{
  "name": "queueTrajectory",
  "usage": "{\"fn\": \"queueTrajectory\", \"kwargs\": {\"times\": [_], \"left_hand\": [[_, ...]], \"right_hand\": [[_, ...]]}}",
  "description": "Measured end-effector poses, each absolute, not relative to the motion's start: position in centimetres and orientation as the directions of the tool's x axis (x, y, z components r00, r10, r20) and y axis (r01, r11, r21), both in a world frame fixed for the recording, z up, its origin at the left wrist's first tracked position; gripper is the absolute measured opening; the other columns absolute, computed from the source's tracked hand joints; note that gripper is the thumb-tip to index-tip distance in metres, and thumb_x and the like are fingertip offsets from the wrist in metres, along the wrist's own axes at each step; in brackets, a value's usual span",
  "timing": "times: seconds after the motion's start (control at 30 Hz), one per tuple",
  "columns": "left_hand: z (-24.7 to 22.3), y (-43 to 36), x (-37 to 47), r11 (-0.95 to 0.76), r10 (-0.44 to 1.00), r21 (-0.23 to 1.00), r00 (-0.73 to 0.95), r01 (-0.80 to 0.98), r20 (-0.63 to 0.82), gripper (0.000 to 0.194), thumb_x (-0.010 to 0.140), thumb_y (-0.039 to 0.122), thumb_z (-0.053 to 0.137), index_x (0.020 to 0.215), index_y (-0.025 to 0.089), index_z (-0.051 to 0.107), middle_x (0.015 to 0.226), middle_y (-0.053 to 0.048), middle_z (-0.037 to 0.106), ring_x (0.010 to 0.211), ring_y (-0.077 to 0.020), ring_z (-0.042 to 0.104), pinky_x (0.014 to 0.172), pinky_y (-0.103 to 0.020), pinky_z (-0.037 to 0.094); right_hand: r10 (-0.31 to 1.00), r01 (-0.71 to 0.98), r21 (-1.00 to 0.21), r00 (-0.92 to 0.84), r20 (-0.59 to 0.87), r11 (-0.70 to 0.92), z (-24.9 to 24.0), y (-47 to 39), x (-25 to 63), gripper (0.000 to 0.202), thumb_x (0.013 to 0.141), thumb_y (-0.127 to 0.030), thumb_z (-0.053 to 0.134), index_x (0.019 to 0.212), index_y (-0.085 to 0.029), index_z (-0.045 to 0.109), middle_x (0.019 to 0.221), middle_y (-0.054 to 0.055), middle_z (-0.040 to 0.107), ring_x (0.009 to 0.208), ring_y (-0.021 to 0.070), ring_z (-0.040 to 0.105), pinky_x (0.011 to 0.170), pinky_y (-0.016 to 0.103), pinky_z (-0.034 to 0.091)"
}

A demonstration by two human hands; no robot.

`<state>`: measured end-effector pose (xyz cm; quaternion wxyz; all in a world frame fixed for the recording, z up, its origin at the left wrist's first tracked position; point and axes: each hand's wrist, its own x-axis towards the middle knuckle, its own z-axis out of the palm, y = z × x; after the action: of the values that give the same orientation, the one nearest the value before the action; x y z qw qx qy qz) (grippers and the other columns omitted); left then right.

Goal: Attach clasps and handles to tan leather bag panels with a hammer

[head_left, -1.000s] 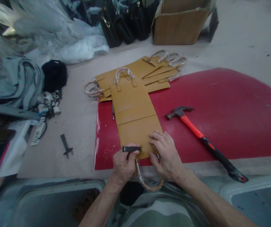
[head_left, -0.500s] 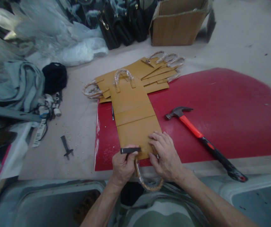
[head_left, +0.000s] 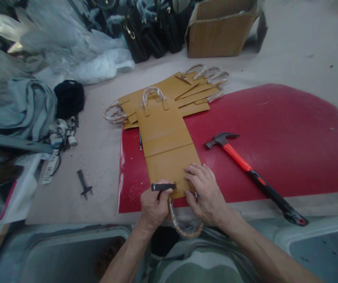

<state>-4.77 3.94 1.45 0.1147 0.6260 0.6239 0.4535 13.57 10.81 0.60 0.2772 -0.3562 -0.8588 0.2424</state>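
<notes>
A long tan panel (head_left: 169,135) lies over a red mat, a plastic-wrapped handle at each end. My left hand (head_left: 154,202) is closed on a dark metal punch (head_left: 162,187), whose tip meets the panel's near end. Fingers spread, my right hand (head_left: 205,192) rests on the panel's near right corner, beside the near handle (head_left: 188,234). To the right, a claw hammer (head_left: 245,165) with a red and black grip lies on the mat. More tan panels (head_left: 169,85) with wrapped handles are piled beyond.
The red mat (head_left: 275,137) extends right. A two-pronged tool (head_left: 84,184) lies at left, near cloth (head_left: 27,106) and a black pouch (head_left: 69,98). Behind stand black bags (head_left: 145,39) and a cardboard box (head_left: 218,35). Bins (head_left: 71,236) flank the near edge.
Both hands keep nearly the same places on the panel and punch. The view has shifted very slightly.
</notes>
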Motion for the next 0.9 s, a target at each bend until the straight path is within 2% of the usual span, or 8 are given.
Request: {"fn": "queueTrajectory", "kwargs": {"times": [0.17, 0.43, 0.53, 0.6, 0.67, 0.77, 0.83, 0.9], "left_hand": [[1.5, 4.1, -4.4, -0.235, 0.846, 0.626, -0.161, 0.743, 0.508, 0.012, 0.091, 0.012, 0.060, 0.098, 0.015, 0.069, 0.092, -0.006, 0.078, 0.086, -0.0163, 0.076, 0.082, -0.022, 0.061], [1.7, 4.7, -4.2, -0.234, 0.866, 0.620, -0.129, 0.749, 0.482, 0.013, 0.092, 0.013, 0.057, 0.096, 0.015, 0.069, 0.090, -0.007, 0.078, 0.082, -0.0172, 0.076, 0.076, -0.023, 0.062], [1.6, 4.9, -4.4, -0.237, 0.873, 0.615, -0.112, 0.752, 0.474, 0.011, 0.092, 0.016, 0.058, 0.093, 0.015, 0.069, 0.088, -0.007, 0.078, 0.080, -0.0178, 0.076, 0.074, -0.024, 0.062], [1.4, 4.8, -4.4, -0.246, 0.872, 0.616, -0.107, 0.748, 0.478, 0.011, 0.092, 0.017, 0.059, 0.093, 0.015, 0.069, 0.087, -0.008, 0.078, 0.080, -0.0181, 0.076, 0.074, -0.024, 0.062], [1.1, 4.7, -4.5, -0.255, 0.863, 0.619, -0.114, 0.743, 0.493, 0.010, 0.092, 0.017, 0.059, 0.093, 0.015, 0.069, 0.088, -0.008, 0.078, 0.081, -0.0181, 0.076, 0.075, -0.025, 0.062], [0.8, 4.7, -4.6, -0.280, 0.848, 0.598, -0.098, 0.751, 0.520, 0.011, 0.091, 0.014, 0.058, 0.095, 0.015, 0.068, 0.090, -0.008, 0.078, 0.081, -0.0177, 0.076, 0.074, -0.024, 0.061], [0.7, 4.7, -4.7, -0.301, 0.849, 0.586, -0.068, 0.752, 0.524, 0.011, 0.091, 0.013, 0.058, 0.097, 0.014, 0.067, 0.089, -0.008, 0.077, 0.081, -0.0176, 0.076, 0.074, -0.024, 0.061], [0.6, 4.9, -4.9, -0.317, 0.856, 0.587, -0.043, 0.745, 0.516, 0.011, 0.091, 0.014, 0.059, 0.098, 0.014, 0.067, 0.088, -0.007, 0.077, 0.079, -0.0175, 0.075, 0.073, -0.023, 0.060]], "right_hand": [[0.744, 0.478, -0.608, -0.590, 0.312, 0.634, 0.7, 10.8, 13.7, 0.034, 0.081, -0.016, 0.056, 0.114, -0.015, 0.055, 0.131, 0.015, 0.057, 0.132, 0.0331, 0.044, 0.115, 0.059, 0.030], [0.749, 0.415, -0.672, -0.574, 0.329, 0.614, 0.6, 11.0, 13.6, 0.029, 0.082, -0.020, 0.059, 0.110, -0.018, 0.057, 0.130, 0.014, 0.060, 0.131, 0.0329, 0.047, 0.115, 0.061, 0.030], [0.773, 0.301, -0.796, -0.560, 0.298, 0.525, 1.7, 11.9, 14.8, 0.021, 0.086, -0.027, 0.059, 0.106, -0.020, 0.060, 0.126, 0.012, 0.063, 0.124, 0.0289, 0.055, 0.109, 0.053, 0.041], [0.817, 0.316, -0.824, -0.509, 0.271, 0.470, 2.6, 13.0, 16.4, 0.019, 0.088, -0.028, 0.057, 0.105, -0.021, 0.061, 0.124, 0.012, 0.064, 0.118, 0.0266, 0.060, 0.102, 0.046, 0.049], [0.861, 0.469, -0.741, -0.413, 0.297, 0.481, 3.2, 14.3, 18.9, 0.019, 0.089, -0.029, 0.056, 0.104, -0.020, 0.061, 0.121, 0.013, 0.064, 0.115, 0.0288, 0.060, 0.100, 0.047, 0.050], [0.888, 0.771, -0.451, -0.332, 0.318, 0.450, 3.1, 15.9, 23.1, 0.026, 0.087, -0.034, 0.054, 0.104, -0.016, 0.061, 0.114, 0.019, 0.063, 0.109, 0.0362, 0.058, 0.095, 0.054, 0.049], [0.916, 0.875, -0.285, -0.341, 0.214, 0.392, 2.7, 16.3, 25.4, 0.029, 0.087, -0.038, 0.054, 0.102, -0.015, 0.060, 0.105, 0.020, 0.063, 0.099, 0.0366, 0.059, 0.085, 0.052, 0.050], [0.938, 0.920, -0.185, -0.333, 0.095, 0.345, 2.3, 16.1, 26.8, 0.028, 0.089, -0.041, 0.052, 0.100, -0.016, 0.060, 0.096, 0.017, 0.061, 0.088, 0.0337, 0.058, 0.073, 0.045, 0.049]]}}
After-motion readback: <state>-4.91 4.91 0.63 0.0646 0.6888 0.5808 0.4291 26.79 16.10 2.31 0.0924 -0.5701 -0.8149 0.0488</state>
